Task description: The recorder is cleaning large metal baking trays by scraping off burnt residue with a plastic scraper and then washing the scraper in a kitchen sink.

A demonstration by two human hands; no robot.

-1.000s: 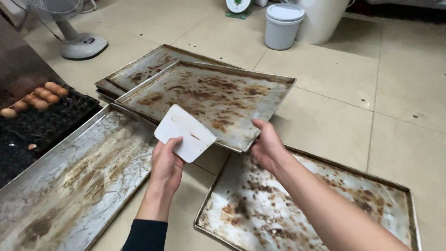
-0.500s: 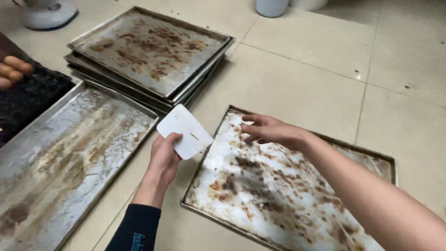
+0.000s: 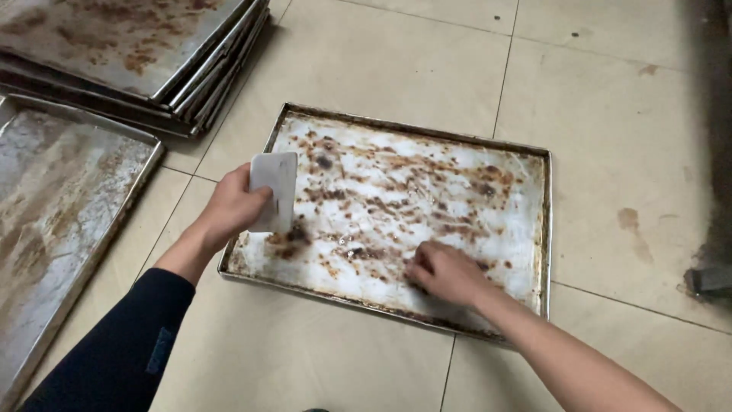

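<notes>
Beige floor tiles (image 3: 366, 61) carry everything; a stack of stained trays (image 3: 130, 53) lies well beyond the left hand (image 3: 229, 206), and a single dull tray (image 3: 61, 198) lies just outside that hand, apart from it; nothing blocks either hand. Left fingers grasp a white scraper (image 3: 274, 191), held upright with its edge over the near-left part of the crusted tray (image 3: 412, 198); right hand (image 3: 446, 273) presses palm-down on that tray's near side, fingers curled, holding nothing.
</notes>
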